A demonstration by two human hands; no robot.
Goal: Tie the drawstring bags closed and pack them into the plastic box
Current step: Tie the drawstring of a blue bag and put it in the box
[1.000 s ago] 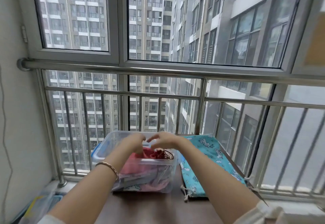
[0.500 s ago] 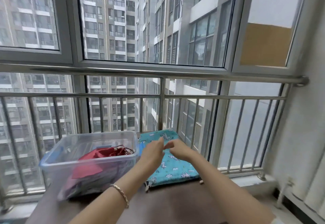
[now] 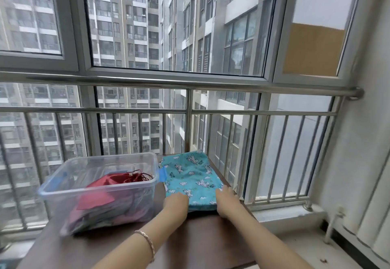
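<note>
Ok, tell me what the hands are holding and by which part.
The blue bag, at its near edge: left hand on the left corner, right hand on the right. Whether either has a true grip cannot be told.

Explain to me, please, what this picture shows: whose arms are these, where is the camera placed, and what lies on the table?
There is no machine here. The arms belong to a person, and the camera sits on that person's head, looking forward and down, so you see as they see. This is the only view.

The left hand, with a bracelet on its wrist, and the right hand both touch the near edge of a blue bag that lies flat on the brown table. Whether the fingers grip it cannot be seen. Left of the bag stands a clear plastic box without a lid; inside lies a red bag on other cloth. Behind is a metal railing.
</note>
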